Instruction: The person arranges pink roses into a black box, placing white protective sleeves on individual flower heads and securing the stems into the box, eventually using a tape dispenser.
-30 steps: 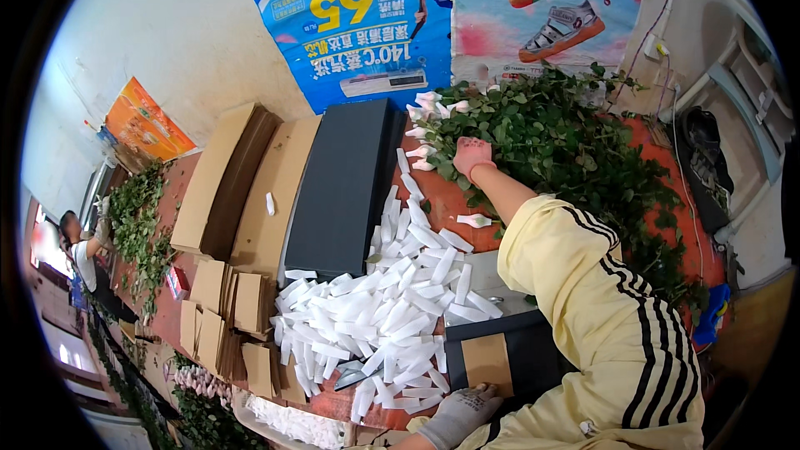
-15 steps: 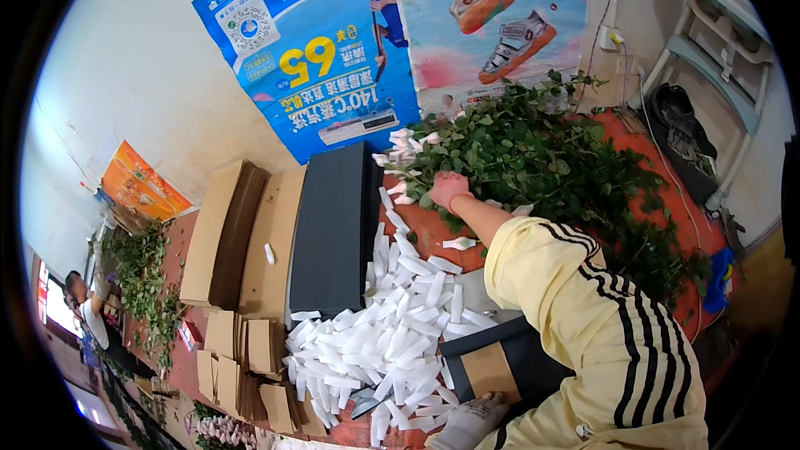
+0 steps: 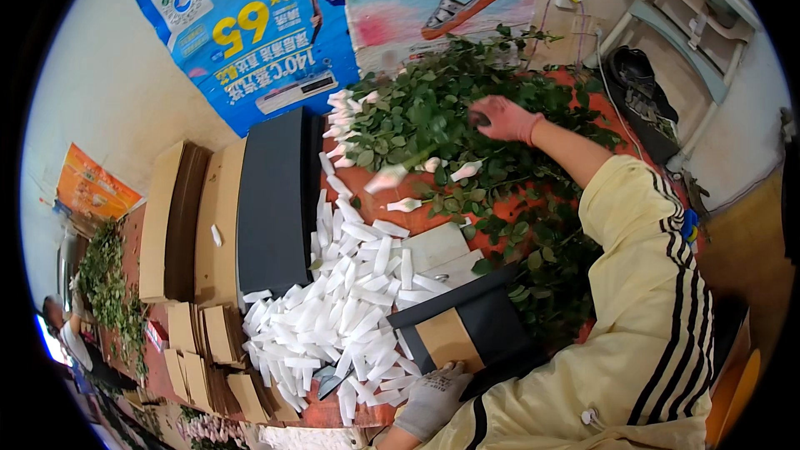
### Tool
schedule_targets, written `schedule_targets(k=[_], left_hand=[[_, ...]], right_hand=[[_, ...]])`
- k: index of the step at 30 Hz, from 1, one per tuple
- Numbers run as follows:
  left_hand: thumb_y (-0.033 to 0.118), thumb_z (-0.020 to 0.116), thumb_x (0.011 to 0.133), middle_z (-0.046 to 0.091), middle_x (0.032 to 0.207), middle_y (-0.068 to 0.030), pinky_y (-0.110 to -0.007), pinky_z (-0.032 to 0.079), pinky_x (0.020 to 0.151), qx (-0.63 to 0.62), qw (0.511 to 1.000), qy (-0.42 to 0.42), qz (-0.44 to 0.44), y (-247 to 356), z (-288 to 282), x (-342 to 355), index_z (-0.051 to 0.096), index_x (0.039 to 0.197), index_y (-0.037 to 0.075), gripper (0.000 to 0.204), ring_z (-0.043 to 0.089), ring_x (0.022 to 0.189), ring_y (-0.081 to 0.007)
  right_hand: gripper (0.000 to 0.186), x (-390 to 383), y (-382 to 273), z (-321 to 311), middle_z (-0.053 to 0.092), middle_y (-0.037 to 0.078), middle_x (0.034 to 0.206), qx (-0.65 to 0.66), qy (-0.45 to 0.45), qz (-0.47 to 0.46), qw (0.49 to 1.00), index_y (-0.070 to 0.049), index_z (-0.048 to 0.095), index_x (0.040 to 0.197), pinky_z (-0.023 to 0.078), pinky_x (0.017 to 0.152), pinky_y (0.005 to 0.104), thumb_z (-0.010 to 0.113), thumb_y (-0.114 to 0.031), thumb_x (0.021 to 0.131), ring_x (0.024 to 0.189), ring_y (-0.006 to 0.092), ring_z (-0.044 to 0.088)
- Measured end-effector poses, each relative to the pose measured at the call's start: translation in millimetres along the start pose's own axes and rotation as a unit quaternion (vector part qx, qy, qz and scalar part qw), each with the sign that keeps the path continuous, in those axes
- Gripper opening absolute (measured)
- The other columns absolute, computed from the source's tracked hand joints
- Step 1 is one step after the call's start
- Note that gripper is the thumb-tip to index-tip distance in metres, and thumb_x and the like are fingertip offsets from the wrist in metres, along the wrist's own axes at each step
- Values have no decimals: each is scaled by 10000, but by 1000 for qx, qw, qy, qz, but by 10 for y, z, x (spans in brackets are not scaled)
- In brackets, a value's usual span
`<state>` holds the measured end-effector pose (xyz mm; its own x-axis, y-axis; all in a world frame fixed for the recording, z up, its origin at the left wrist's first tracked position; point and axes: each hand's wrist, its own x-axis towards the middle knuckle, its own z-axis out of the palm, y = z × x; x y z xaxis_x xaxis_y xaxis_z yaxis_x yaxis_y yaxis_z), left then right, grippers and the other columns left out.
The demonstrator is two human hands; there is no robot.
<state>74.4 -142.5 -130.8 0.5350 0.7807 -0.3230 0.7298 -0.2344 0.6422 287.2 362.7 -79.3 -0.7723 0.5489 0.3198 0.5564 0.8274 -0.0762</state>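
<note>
My right hand [image 3: 502, 119], in a pink glove, is closed above a heap of leafy rose stems [image 3: 425, 83]; a blurred pale rose [image 3: 385, 177] on a stem hangs below it, apparently in its grip. More pale buds [image 3: 340, 121] lie along the heap’s left side. My left hand [image 3: 433, 396], in a grey glove, rests with its fingers on a brown card [image 3: 444, 333] over a black folded sheet [image 3: 492, 296]. Beside them is a large pile of white sleeves [image 3: 304, 325].
Cardboard stacks [image 3: 167, 225] and a black stack [image 3: 275, 200] stand left on the red table [image 3: 508, 192]. A co-worker [image 3: 67, 329] is at the far left among more stems. A folded chair [image 3: 675, 58], cable and dark bag [image 3: 633, 92] are at the right. Posters cover the wall.
My right hand has drawn back rightward from the buds, and a rose trails below it, with loose stems now nearer. My left hand stays on the card. The view has shifted.
</note>
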Motion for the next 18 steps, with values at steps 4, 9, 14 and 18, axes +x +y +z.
schedule_targets(k=[4,9,14,18], left_hand=[[257,514,909,533,1385,-178,-406,426,1048,2,1000,22,2,36,-57,-9,587,1273,109,399,516,1283,-323],[214,538,891,546,1340,-209,-417,457,991,-14,1000,-10,-10,114,-176,40,607,1241,96,376,549,1216,-358],[233,534,887,539,1348,-177,-414,461,993,5,995,-90,-50,157,-237,110,609,1242,119,380,551,1220,-329],[232,568,871,560,1326,-176,-411,474,960,9,999,-34,-19,108,-187,79,624,1204,119,356,566,1192,-344]], right_hand=[[275,-637,266,412,645,106,1055,-64,-159,92,981,-131,607,1013,473,946,400,629,-192,745,1035,307,609],[428,-776,237,720,591,103,1216,-151,-254,132,946,-140,596,1181,381,1008,447,610,-229,762,1186,294,540],[323,-667,235,777,561,108,1266,-228,-304,133,915,-161,593,1175,375,1023,470,510,-227,869,1210,323,508],[236,-712,549,424,568,111,1070,-300,-54,148,941,-126,543,1052,439,909,473,459,-205,846,1067,319,533]])
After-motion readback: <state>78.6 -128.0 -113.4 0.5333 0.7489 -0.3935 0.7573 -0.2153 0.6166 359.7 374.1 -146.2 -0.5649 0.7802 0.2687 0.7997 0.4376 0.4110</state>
